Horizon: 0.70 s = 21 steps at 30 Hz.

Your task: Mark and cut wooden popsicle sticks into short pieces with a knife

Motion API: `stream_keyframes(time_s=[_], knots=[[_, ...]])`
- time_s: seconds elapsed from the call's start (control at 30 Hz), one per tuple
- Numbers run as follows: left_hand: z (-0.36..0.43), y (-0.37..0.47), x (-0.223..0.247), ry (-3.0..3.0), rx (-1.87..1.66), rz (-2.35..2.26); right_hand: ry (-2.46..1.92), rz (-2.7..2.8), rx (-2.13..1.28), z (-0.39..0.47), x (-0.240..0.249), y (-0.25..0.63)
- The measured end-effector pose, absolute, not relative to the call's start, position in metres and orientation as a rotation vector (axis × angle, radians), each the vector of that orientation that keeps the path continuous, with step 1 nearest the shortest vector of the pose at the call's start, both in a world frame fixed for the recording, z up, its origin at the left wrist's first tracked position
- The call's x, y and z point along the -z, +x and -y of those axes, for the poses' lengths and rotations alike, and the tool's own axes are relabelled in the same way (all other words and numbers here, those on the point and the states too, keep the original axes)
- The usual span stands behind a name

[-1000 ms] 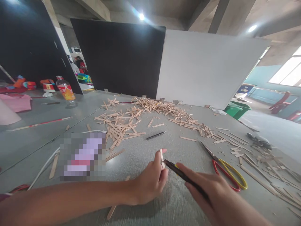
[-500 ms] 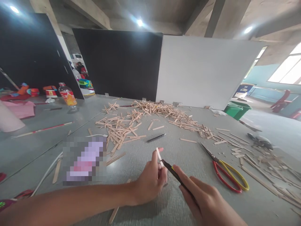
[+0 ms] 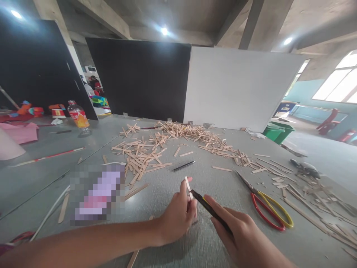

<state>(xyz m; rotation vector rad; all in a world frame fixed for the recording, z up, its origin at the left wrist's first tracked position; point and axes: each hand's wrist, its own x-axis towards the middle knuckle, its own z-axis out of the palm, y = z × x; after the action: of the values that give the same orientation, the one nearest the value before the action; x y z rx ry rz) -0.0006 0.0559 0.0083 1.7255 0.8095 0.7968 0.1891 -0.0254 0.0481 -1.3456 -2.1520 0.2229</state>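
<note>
My left hand (image 3: 180, 214) pinches a small pale wooden stick (image 3: 188, 186), which stands up tilted between thumb and fingers. In my right hand (image 3: 241, 230) is a dark utility knife (image 3: 210, 210) with a bit of yellow on it; its tip touches or nearly touches the stick. A black pen (image 3: 184, 166) lies on the grey table just beyond my hands. Behind it spreads a big loose pile of wooden sticks (image 3: 139, 158). Scissors (image 3: 269, 204) with one red and one yellow handle lie to the right of my right hand.
Cut sticks and scraps (image 3: 320, 208) cover the right side, near a dark tool (image 3: 305, 168). At left are a blurred purple item (image 3: 99, 193), a white cable (image 3: 50, 214), a bottle (image 3: 79, 117) and a red-and-white strip (image 3: 52, 156). Black and white panels (image 3: 240, 85) stand behind.
The view has shifted slightly, moving the table items a little left and down in the picture. Both hands keep nearly the same pose, with the knife still at the stick.
</note>
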Motion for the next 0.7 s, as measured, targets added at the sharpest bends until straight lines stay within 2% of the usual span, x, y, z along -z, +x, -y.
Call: stream_keyframes(time_s=[0.13, 0.7], knots=[[-0.057, 0.004, -0.01, 1.649, -0.826, -0.881, -1.392, 2.121, -0.254, 0.016, -0.038, 0.187], [-0.057, 0.003, -0.01, 1.637, -0.781, -0.879, -1.386, 2.169, -0.347, 0.013, -0.058, 0.202]])
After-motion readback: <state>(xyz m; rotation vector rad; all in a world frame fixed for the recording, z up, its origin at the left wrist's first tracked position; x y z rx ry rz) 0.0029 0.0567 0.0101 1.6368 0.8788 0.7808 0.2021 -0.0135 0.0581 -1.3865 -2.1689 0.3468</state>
